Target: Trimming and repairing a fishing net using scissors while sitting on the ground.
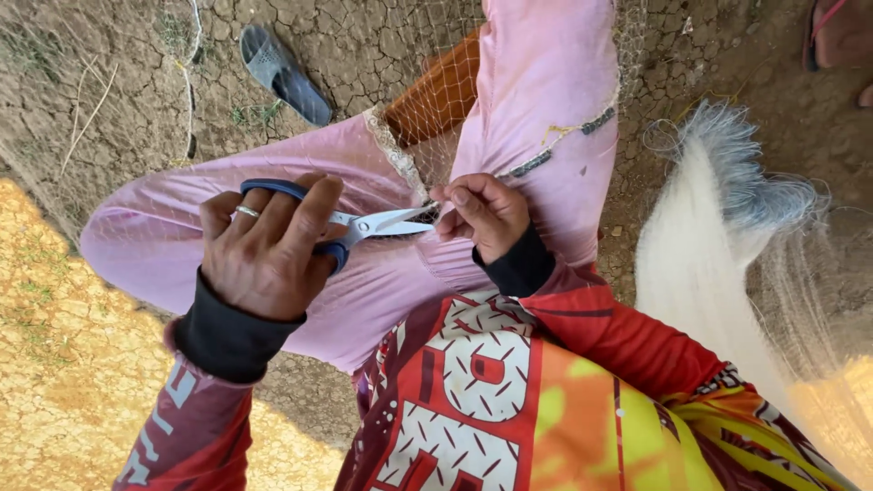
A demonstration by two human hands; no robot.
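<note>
A fine fishing net (427, 109) lies draped over pink-trousered knees (273, 182). The right hand (486, 216) pinches its mesh closed; the left hand (264, 245) grips blue-handled scissors (364, 225), blades slightly parted at the pinch. 1 grey sandal (284, 73) lies on cracked earth beyond; bundled white net (700, 236) sits right.

Background elements. A dark rubber sandal (285, 75) lies on cracked, dry earth (364, 45), well above and left of the grip. A bundle of pale netting with a grey fringed end (718, 200) lies to its right. A sandalled foot (841, 36) shows at the upper right corner. Sunlit yellow ground (64, 364) spreads lower left.
</note>
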